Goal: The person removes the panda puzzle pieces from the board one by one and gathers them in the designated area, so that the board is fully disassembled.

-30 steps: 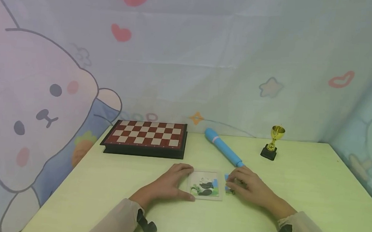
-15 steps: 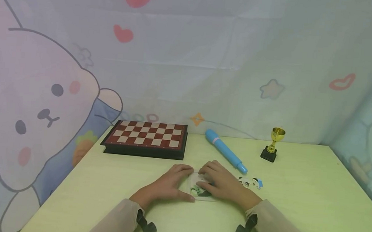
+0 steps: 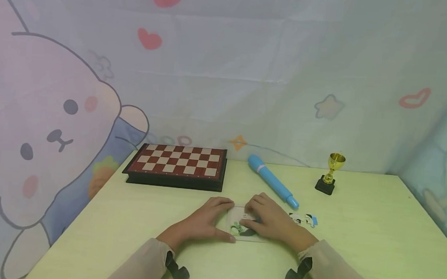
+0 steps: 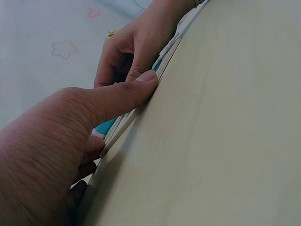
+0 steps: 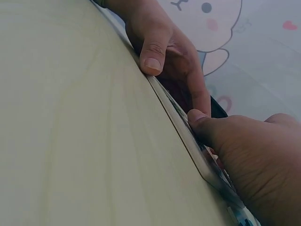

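A small puzzle tray with a panda picture lies flat near the table's front middle. My left hand grips its left side, thumb along the near edge and fingers over the far edge. My right hand rests on the picture with bent fingers and thumb pinching a puzzle piece, which is mostly hidden under them. Both wrist views show the tray's thin edge between the two hands. Loose puzzle pieces lie just right of the tray.
A red-and-white chessboard box sits at the back left. A blue cylinder lies diagonally behind the tray, and a small gold trophy stands at the back right. The pale green table is fenced by a printed cloth.
My right hand left the loose pieces on the right and came left onto the tray, where it has hardly moved since. The left hand kept its hold on the tray.
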Tool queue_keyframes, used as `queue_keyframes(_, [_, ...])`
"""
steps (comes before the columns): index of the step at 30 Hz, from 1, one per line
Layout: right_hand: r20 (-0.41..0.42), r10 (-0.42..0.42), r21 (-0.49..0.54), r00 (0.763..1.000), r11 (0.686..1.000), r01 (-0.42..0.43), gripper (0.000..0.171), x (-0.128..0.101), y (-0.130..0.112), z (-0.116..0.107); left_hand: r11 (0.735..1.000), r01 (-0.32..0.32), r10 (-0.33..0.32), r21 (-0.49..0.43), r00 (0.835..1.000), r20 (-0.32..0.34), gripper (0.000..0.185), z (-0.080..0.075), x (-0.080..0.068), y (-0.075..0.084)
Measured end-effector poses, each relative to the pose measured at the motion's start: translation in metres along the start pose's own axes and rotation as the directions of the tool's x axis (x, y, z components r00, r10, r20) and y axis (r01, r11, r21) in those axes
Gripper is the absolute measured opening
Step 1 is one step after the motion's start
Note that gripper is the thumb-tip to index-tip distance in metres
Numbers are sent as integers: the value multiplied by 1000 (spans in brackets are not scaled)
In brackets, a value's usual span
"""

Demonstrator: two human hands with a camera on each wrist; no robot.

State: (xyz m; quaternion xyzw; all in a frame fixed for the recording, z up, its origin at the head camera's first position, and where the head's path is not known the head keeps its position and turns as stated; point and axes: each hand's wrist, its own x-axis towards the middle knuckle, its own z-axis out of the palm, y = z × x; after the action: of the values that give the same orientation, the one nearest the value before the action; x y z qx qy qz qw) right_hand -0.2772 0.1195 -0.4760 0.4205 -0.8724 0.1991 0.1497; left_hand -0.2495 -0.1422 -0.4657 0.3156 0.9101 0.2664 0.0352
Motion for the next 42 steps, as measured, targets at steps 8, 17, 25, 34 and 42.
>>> queue_keyframes(8, [2, 20, 10, 1000, 1000, -20, 35, -1, 1, -1, 1000, 4, -4, 6, 1000, 2, 104, -1, 1, 2])
queue_keyframes(17, [2, 33, 28, 999, 999, -33, 37, -2, -3, 2, 1000, 20, -20, -13, 1000, 10, 104, 3, -2, -1])
queue_keyframes(25, [13, 83, 72, 996, 994, -84, 42, -4, -3, -1, 1000, 2, -2, -18, 1000, 7, 104, 2, -2, 0])
queue_keyframes(34, [10, 76, 135, 997, 988, -76, 45, -3, -2, -3, 1000, 6, -6, -12, 1000, 6, 103, 1, -1, 1])
queue_keyframes(42, [-54, -85, 154, 995, 984, 92, 33, -2, 3, -1, 1000, 3, -3, 4, 1000, -4, 105, 0, 0, 1])
